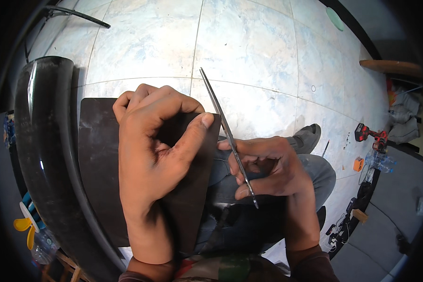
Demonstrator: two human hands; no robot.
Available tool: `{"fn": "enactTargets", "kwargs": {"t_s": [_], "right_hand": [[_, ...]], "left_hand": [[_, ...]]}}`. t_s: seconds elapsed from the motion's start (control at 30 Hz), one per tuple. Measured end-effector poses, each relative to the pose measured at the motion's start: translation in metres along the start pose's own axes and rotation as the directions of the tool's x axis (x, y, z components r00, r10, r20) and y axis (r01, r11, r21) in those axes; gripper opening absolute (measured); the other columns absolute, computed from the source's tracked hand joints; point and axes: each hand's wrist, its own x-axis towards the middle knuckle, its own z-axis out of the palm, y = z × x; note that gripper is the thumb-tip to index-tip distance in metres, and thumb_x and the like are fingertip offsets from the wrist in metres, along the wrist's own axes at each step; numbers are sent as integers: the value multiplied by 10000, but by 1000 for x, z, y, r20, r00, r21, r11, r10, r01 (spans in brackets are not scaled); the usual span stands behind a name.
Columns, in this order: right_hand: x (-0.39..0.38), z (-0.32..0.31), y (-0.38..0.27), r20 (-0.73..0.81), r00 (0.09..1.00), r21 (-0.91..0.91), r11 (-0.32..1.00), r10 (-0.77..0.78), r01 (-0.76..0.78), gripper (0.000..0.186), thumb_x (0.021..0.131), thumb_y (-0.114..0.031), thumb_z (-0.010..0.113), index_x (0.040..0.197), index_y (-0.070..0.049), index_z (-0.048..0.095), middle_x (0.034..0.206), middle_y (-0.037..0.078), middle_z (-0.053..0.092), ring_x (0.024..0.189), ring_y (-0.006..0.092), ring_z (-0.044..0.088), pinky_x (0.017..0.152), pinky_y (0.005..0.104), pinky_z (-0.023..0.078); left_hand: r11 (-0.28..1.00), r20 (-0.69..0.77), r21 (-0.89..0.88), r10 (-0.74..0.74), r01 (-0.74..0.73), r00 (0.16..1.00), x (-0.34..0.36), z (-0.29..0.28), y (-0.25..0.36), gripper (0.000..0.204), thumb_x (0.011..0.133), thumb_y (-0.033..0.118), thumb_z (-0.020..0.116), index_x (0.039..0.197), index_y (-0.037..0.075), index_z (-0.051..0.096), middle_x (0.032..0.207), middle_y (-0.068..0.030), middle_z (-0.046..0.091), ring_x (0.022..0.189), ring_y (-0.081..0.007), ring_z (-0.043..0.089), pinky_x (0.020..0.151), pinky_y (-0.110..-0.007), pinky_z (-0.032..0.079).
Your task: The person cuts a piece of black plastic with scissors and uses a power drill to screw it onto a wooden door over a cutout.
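My left hand (pixel 152 145) pinches the top right corner of a dark brown, flat sheet (pixel 101 183) that lies over my lap, its thumb on the face near the edge and the fingers curled at the top. My right hand (pixel 268 169), just right of the sheet, grips a long, thin metal tool (pixel 212 99) between thumb and fingers. The tool slants from beside the sheet's corner down past my thumb, its upper tip pointing away from me over the tiles; I cannot tell exactly what kind it is.
A curved glossy black piece (pixel 44 141) stands along the left. A red-black drill (pixel 376 141), plastic bottles (pixel 383 162), an orange item (pixel 358 164) and cables lie at the right. Yellow-handled tools (pixel 26 225) are at lower left, a black rod (pixel 84 18) on the tiled floor (pixel 244 42).
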Motion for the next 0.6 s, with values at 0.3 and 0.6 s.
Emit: {"fn": "enactTargets", "kwargs": {"t_s": [0.3,0.6], "right_hand": [[13,-43,-58,109,967,-393,904,229,-169,722,709,19,991,1396,-41,776,782,-91,659,708,25,484,608,246,353],[31,-56,-93,172,931,-545,818,321,-181,605,732,5,925,1323,17,795,747,-10,715,665,55,587,638,234,455]], "left_hand": [[997,27,67,38,-40,999,1,-6,-1,180,826,138,914,884,55,765,864,-25,741,912,-199,647,1015,-384,360],[998,0,64,2,-2,1000,-1,-5,-6,189,841,193,913,898,56,796,805,-57,720,857,-235,618,1013,-406,354]]}}
